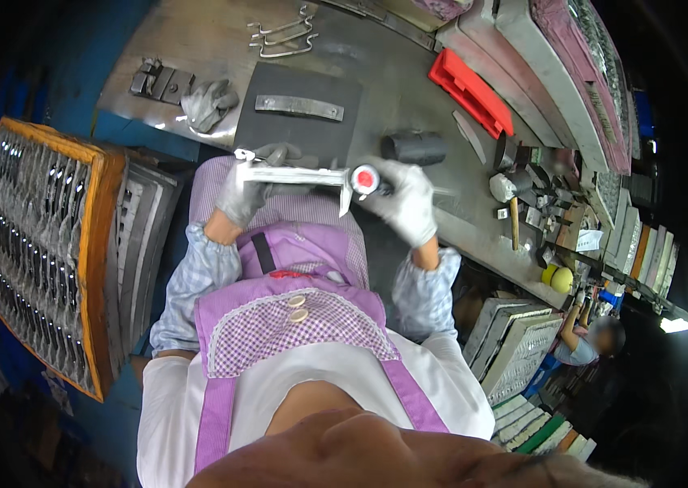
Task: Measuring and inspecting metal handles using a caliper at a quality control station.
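In front of my lap I hold a dial caliper (299,176) level, its beam running left to right and its round dial showing a red centre. My gloved left hand (238,197) grips the left end; some of its fingers are hidden behind the beam. At the dial end my gloved right hand (411,205) is closed on the tool, slightly blurred. Just beyond, a curved metal strip (299,107) lies on a dark square mat (279,81). A dark cylinder (414,148) rests on the bench to the right of the mat.
A metal block fixture (162,82) and a crumpled grey glove (209,106) sit at the bench's left. Bent metal wires (285,37) lie farther back. A red tray (470,93) and a hammer (514,220) are right. An orange-edged rack (96,268) stands left; another person (584,342) is far right.
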A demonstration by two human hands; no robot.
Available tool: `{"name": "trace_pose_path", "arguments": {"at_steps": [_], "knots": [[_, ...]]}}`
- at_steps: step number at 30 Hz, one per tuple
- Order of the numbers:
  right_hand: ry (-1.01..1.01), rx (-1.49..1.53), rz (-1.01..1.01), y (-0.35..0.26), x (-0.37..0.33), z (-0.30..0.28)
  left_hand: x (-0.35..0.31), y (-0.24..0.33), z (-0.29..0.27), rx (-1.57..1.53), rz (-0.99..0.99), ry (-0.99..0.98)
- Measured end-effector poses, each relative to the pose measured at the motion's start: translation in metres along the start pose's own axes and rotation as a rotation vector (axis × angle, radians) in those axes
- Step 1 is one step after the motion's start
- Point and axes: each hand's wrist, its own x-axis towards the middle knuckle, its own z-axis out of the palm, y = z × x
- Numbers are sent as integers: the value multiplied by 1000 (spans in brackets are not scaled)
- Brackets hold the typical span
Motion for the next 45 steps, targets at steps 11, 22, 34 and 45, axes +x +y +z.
{"name": "trace_pose_path", "arguments": {"at_steps": [11, 22, 34, 45], "knots": [[-13, -417, 431, 224, 132, -10, 24, 36, 19, 1243, -161, 194], [-325, 688, 168, 22, 79, 103, 41, 58, 21, 1408, 185, 96], [171, 414, 239, 3, 116, 114, 51, 46, -27, 1202, 354, 573], [375, 671, 190, 77, 83, 138, 83, -1, -15, 1507, 502, 392]]}}
